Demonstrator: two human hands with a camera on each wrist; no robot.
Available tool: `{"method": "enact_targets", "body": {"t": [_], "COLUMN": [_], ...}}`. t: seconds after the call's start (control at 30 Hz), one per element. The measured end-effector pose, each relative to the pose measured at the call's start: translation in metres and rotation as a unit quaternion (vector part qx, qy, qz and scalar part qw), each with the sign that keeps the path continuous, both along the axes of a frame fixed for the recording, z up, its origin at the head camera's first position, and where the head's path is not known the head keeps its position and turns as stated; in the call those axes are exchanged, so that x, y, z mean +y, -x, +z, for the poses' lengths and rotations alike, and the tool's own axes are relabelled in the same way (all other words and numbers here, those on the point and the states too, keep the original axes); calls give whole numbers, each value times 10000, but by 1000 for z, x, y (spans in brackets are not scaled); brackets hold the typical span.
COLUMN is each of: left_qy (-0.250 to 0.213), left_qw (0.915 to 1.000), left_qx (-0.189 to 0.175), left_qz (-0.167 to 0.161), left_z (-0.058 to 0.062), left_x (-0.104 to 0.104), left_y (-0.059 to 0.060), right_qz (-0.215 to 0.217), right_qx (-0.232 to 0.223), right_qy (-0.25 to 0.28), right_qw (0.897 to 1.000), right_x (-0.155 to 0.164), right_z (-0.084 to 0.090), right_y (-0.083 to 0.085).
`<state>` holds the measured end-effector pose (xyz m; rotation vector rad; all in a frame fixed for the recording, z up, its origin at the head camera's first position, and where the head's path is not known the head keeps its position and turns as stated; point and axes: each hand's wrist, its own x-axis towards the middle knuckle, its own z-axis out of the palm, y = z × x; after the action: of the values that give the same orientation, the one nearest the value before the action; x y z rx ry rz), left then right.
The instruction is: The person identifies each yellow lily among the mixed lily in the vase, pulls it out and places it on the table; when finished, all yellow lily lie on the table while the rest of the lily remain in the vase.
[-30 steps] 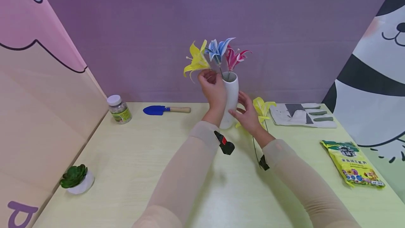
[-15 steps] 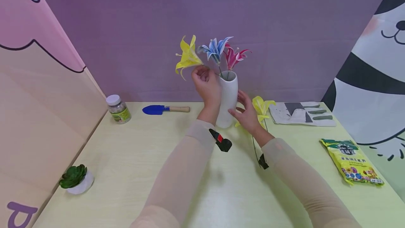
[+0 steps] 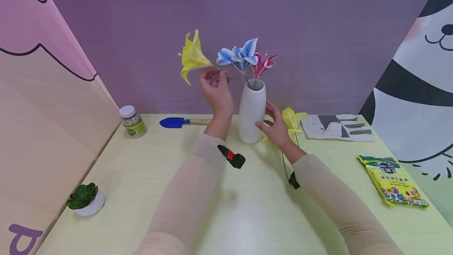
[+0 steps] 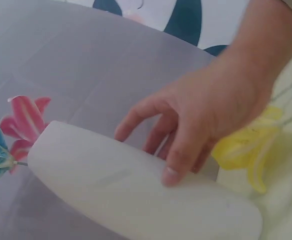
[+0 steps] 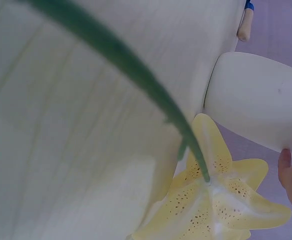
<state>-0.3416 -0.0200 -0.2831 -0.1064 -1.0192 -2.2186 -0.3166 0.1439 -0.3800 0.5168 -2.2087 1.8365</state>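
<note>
the left hand (image 3: 214,89) is raised beside the white vase (image 3: 252,110), fingertips pinching the stem of a yellow lily (image 3: 191,56) — the bloom sits up and to the left of the vase mouth, and whether the stem's end is in the vase i cannot tell. holding it that close under the flower looks like a way to steer the head. the right hand (image 3: 277,127) rests against the vase's lower right side, fingers loosely curved on it, seemingly to steady it. a blue lily (image 3: 238,55) and a pink lily (image 3: 262,63) stand in the vase. a second yellow lily (image 3: 293,120) lies on the table (image 3: 141,176) just behind the right hand — a blue trowel (image 3: 178,122) lies further left.
</note>
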Motion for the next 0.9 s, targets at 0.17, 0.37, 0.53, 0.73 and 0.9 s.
{"method": "enact_targets", "body": {"t": [0.17, 0.37, 0.53, 0.73, 0.9], "left_qy": [59, 755, 1415, 2017, 2234], "left_qw": [9997, 9941, 9818, 9630, 9521], "left_qx": [-96, -307, -628, -1140, -1448], "left_qz": [-232, -710, -1100, -1377, -1505], "left_z": [-11, -37, -65, -91, -103], "left_x": [-8, -22, -38, -57, -70], "left_y": [-10, -24, -42, -56, -59], "right_qz": [27, 49, 12, -99, -148], "right_qx": [14, 24, -14, -71, 17], "right_qy": [125, 177, 258, 248, 198], "right_qw": [9999, 9998, 9997, 9996, 9997], "right_x": [0, -3, -1, 2, 3], "right_z": [-1, -1, -11, -26, -27], "right_y": [0, 0, 10, 23, 23]}}
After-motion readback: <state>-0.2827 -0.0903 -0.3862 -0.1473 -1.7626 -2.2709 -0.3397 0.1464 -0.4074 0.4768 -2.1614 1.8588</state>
